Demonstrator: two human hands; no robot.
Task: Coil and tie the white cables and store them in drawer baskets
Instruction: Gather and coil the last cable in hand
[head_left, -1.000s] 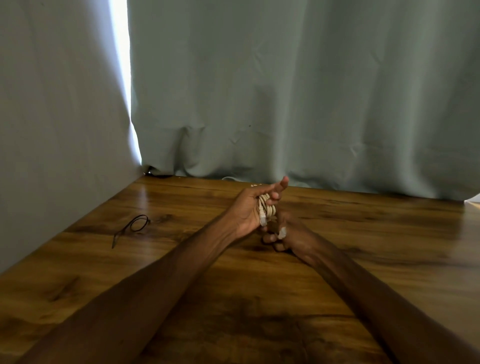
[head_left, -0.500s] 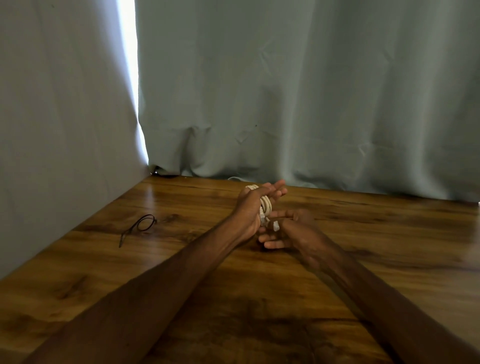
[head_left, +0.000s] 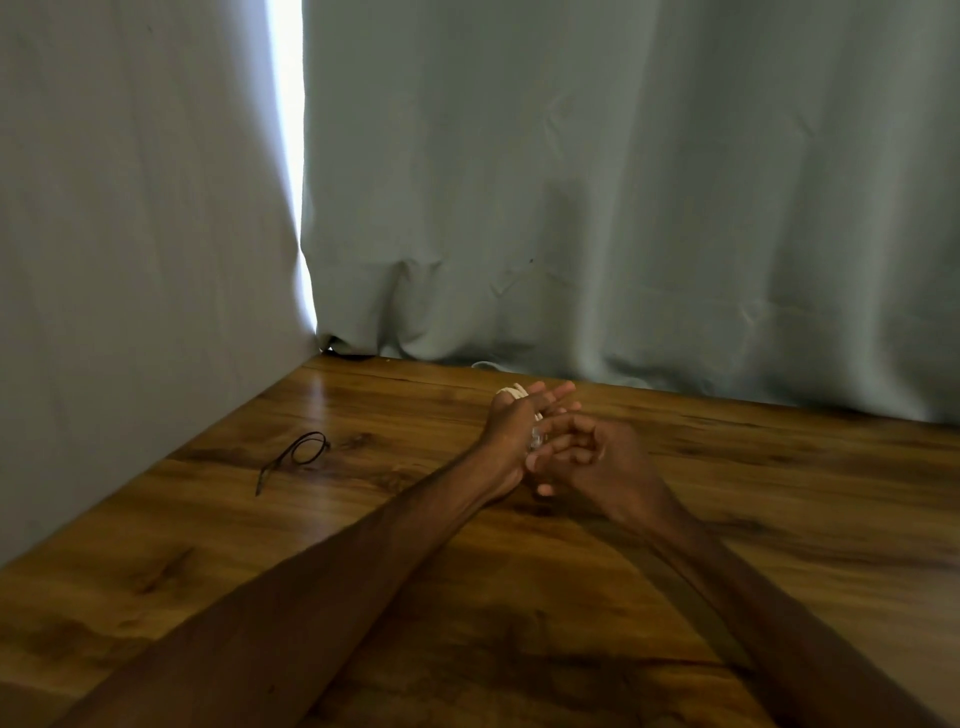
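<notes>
The white cable (head_left: 511, 391) looked light and floppy, looped round the straight, open fingers (head_left: 556, 393) of the left hand (head_left: 506, 436) over the desk (head_left: 363, 519), so I'd have pinched it mid-coil, and the right hand (head_left: 602, 457) curled at the loose end, too blurry to tell if gripping.

I log as unreadable: white cable coil (head_left: 512, 390), mostly hidden behind the left hand (head_left: 511, 434), only its far loops showing; right hand (head_left: 597, 457), blurred, its grip undecidable; both forearms, cut off at the near edge; thin black loop (head_left: 300, 453) at left, too small to identify.
</notes>
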